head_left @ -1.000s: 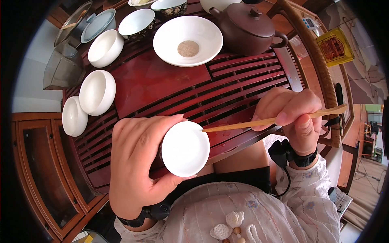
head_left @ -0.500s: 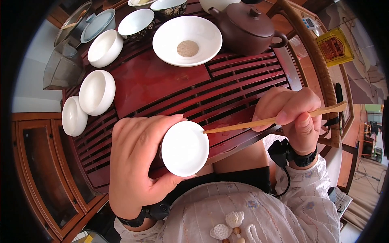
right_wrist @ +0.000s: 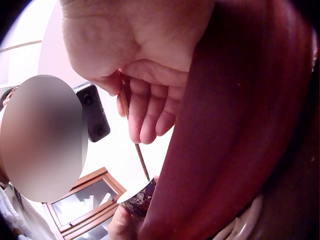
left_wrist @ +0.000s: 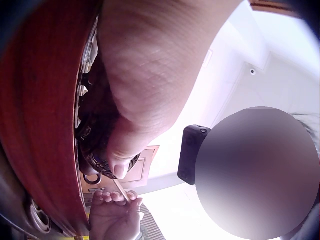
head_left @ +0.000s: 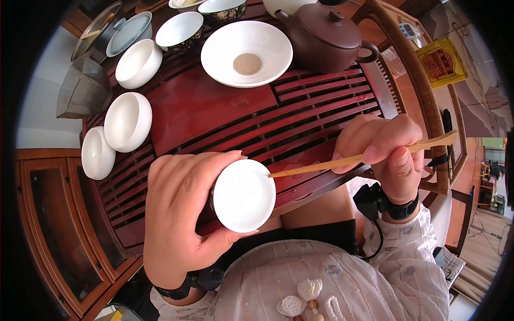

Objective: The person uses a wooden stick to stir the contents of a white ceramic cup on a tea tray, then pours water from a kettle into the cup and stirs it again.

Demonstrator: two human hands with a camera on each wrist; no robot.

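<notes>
My left hand [head_left: 179, 208] grips a cup [head_left: 244, 196] from its left side, thumb below and fingers above, tipped so its white inside faces the head camera. Dark, ornate patterning covers the outside of the cup [right_wrist: 138, 201] in the right wrist view. Between thumb and forefinger, my right hand [head_left: 383, 143] pinches a slim wooden tea pick [head_left: 316, 167], which lies nearly level. Its narrow tip is right at the cup's inner rim, on the right. The broader end sticks out past the right hand.
A slatted red tea tray [head_left: 214, 115] lies beyond the hands. On it stand a wide white bowl [head_left: 214, 59] with a brown patch at its bottom, a brown teapot [head_left: 329, 45], and several white cups [head_left: 128, 120] along the left. A wicker-edged rack [head_left: 423, 80] stands at right.
</notes>
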